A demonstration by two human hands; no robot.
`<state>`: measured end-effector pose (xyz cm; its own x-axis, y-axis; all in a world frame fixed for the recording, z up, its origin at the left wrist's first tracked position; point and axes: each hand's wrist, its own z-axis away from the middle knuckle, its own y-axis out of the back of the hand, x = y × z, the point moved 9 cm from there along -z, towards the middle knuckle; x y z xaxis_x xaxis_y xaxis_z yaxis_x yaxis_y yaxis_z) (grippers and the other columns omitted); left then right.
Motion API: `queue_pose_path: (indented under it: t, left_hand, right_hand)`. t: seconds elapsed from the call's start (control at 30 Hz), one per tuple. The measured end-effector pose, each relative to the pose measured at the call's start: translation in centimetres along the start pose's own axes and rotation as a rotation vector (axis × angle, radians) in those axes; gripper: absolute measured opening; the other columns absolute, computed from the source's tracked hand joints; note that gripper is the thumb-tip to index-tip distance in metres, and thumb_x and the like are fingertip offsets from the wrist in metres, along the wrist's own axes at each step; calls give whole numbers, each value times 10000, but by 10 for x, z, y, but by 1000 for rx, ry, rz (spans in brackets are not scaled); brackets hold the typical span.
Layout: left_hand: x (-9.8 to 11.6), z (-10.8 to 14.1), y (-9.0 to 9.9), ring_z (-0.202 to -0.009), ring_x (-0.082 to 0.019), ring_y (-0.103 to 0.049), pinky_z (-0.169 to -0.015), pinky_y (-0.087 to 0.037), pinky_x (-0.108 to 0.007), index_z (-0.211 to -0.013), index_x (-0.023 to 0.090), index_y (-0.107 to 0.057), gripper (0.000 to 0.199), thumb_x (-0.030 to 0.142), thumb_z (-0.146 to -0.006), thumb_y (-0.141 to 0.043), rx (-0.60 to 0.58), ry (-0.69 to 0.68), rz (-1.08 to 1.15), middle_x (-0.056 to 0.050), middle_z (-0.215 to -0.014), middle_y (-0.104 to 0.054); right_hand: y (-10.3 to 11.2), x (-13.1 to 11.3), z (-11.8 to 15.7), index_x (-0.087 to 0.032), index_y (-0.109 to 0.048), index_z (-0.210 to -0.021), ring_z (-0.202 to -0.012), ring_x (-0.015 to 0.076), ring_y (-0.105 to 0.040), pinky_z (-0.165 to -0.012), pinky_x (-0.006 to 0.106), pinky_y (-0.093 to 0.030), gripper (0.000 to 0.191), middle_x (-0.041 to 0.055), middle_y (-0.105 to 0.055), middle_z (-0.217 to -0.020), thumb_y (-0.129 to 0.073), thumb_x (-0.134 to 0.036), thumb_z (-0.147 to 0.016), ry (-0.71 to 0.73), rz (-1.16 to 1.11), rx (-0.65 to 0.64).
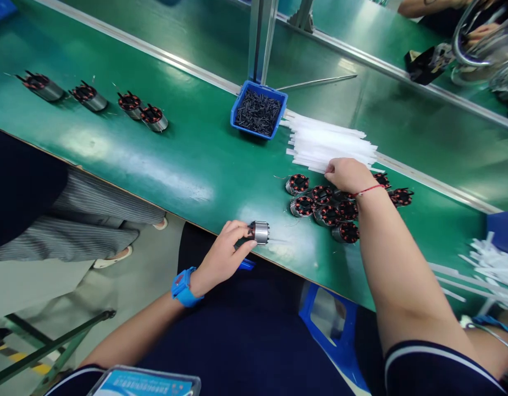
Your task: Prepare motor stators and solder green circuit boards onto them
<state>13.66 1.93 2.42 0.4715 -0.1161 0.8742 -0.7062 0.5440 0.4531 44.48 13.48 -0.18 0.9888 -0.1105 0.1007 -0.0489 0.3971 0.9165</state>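
A silver motor stator (pixel 261 232) lies on its side near the front edge of the green table, with the fingers of my left hand (pixel 227 253) wrapped round its left end. A blue strap is on my left wrist. My right hand (pixel 348 175) reaches to the near edge of a pile of white strips (pixel 328 140), its fingers pressed together; whatever they pinch is too small to make out. Below and beside my right hand stand several stators (pixel 328 213) with copper windings, partly hidden by my forearm.
A blue bin (pixel 258 131) of small black pieces stands behind the middle. Several stators (pixel 89 97) sit at the far left. An upright metal post (pixel 262 44) rises behind the bin. More white pieces (pixel 495 264) lie at the right, near another person's arm. Someone stands at the left.
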Motion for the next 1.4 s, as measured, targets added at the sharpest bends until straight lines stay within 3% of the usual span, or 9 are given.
queue_pose_path:
  t: [0.3,0.47,0.57,0.67,0.77,0.87,1.0,1.23,1.4]
  left_hand:
    - [-4,-2,-2,-926,-190,-501,-826,-424,-321,-898,180,-586,79,235,-885,-530,-7,13,-7,-46,-939,-576]
    - [-5,-1,0,-871,-179,-509,-786,-429,-308,-930,188,-581,79,230,-869,-556,25,29,-21,-28,-886,-569]
    - [-2,0,1,-883,-186,-512,-790,-435,-313,-911,192,-574,64,229,-859,-565,35,32,-39,-28,-890,-577]
    - [0,0,1,-923,-195,-508,-826,-434,-325,-893,192,-568,42,217,-860,-561,21,26,-50,-35,-932,-592]
    - [-1,1,0,-948,-198,-505,-844,-434,-330,-912,194,-568,53,201,-861,-557,14,24,-45,-40,-964,-596]
    - [-3,1,0,-955,-197,-500,-852,-431,-332,-933,194,-566,72,189,-862,-559,14,21,-45,-44,-978,-592]
    - [-3,1,-1,-945,-194,-497,-843,-427,-331,-953,194,-546,79,188,-875,-542,-1,-4,-66,-40,-972,-582]
    - [-2,3,-2,-902,-186,-516,-804,-441,-314,-1010,194,-544,129,199,-881,-539,27,18,-77,-35,-935,-572]
    - [-6,3,1,-888,-175,-541,-806,-449,-300,-1085,180,-568,213,170,-875,-536,19,50,-3,-38,-943,-579]
  right_hand:
    - [-2,5,5,-143,-669,-991,-838,227,-630,-718,313,-453,252,104,-713,-922,-535,-199,-785,11,-100,54]
    - [1,3,5,-147,-685,-844,-831,238,-622,-705,326,-451,184,111,-700,-890,-519,-190,-777,23,-60,36]
    - [31,-12,32,-146,-671,-832,-879,234,-608,-762,334,-451,148,112,-681,-961,-542,-190,-775,121,-202,157]
    - [55,-32,86,-184,-629,-943,-769,186,-606,-722,309,-456,159,56,-680,-876,-524,-241,-838,188,-586,196]
    - [39,-80,144,-219,-599,-984,-725,170,-590,-671,288,-457,155,30,-658,-838,-501,-285,-885,377,-879,-34]
    - [3,-107,177,-233,-613,-1063,-801,178,-587,-737,307,-451,222,43,-636,-910,-440,-252,-925,380,-883,-140]
    - [-29,-106,178,-214,-629,-1071,-856,189,-584,-790,327,-439,248,57,-629,-953,-422,-249,-939,218,-886,-101]
    - [-24,-141,163,-220,-618,-1000,-871,175,-567,-790,302,-409,220,39,-629,-965,-410,-218,-930,337,-948,-204]
    - [-33,-159,158,-211,-531,-887,-770,154,-513,-709,276,-372,173,9,-568,-836,-372,-253,-938,310,-1025,-258]
